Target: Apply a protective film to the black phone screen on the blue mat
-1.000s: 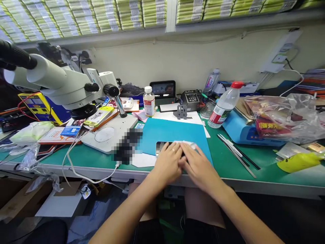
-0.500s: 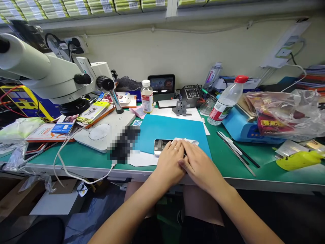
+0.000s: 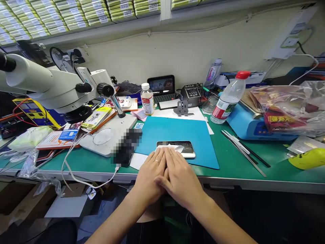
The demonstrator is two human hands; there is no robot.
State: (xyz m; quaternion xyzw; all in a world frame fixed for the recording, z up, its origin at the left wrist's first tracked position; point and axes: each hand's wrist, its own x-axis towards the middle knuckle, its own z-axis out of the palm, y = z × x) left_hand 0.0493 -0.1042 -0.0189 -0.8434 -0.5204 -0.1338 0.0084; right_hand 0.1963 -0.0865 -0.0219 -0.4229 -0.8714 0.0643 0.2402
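A phone [image 3: 190, 149] with a dark face and light frame lies flat on the blue mat [image 3: 177, 128]. Over its left and middle part is a white tissue [image 3: 179, 148], pressed down by my fingertips. My left hand [image 3: 149, 178], with a ring on one finger, lies palm down with its fingers stretched forward. My right hand [image 3: 182, 181] rests against it, also stretched out, its thumb crossing over the left hand. Both sets of fingertips are on the tissue near the phone's front edge; my palms are hidden.
Left stand a microscope [image 3: 61, 88] and its white base [image 3: 119, 127], beside a pixelated dark object with a white cable [image 3: 68, 159]. Behind are a small bottle [image 3: 147, 101] and a screen [image 3: 161, 84]. Right are a red-capped bottle [image 3: 228, 100], thin tools [image 3: 243, 152] and a blue device [image 3: 245, 120].
My hands have slid left and toward me along the phone, with the tissue under them. More of the phone's right part now shows. The camera view has shifted slightly.
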